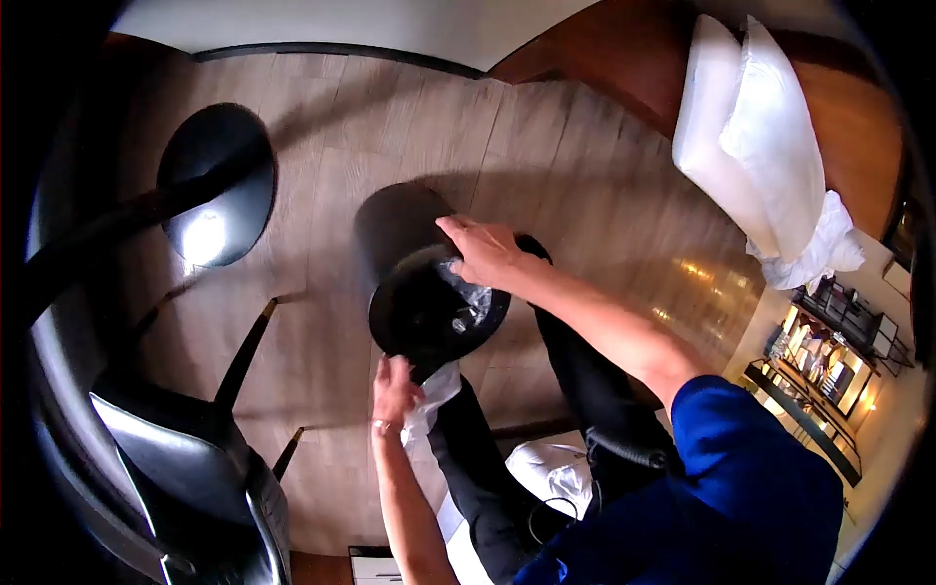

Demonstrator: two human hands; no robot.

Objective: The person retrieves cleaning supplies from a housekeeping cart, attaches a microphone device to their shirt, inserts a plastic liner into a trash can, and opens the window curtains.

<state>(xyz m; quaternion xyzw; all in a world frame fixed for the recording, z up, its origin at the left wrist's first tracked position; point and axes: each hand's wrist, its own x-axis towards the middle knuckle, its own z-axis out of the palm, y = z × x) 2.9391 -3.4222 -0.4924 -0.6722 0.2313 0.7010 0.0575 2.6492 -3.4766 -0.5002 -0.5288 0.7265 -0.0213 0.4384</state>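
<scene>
A black waste bin [405,224] is tipped on a slant, its open mouth turned toward me. Clear plastic [473,297] shows inside the mouth near the far rim. My right hand [483,255] grips the bin at its upper right rim, fingers over the outer wall. Just below the lower rim, my left hand [395,395] is closed on a translucent plastic bag [429,405] that hangs beside my leg. The bin's inside is dark, so its contents cannot be made out.
A black chair [185,468] stands at the left, near a round black base [219,185]. White pillows [751,136] lean on brown furniture at the upper right. A white bundle [551,473] lies between my legs. Lit shelves [819,370] stand at the right, beyond the wooden floor [322,370].
</scene>
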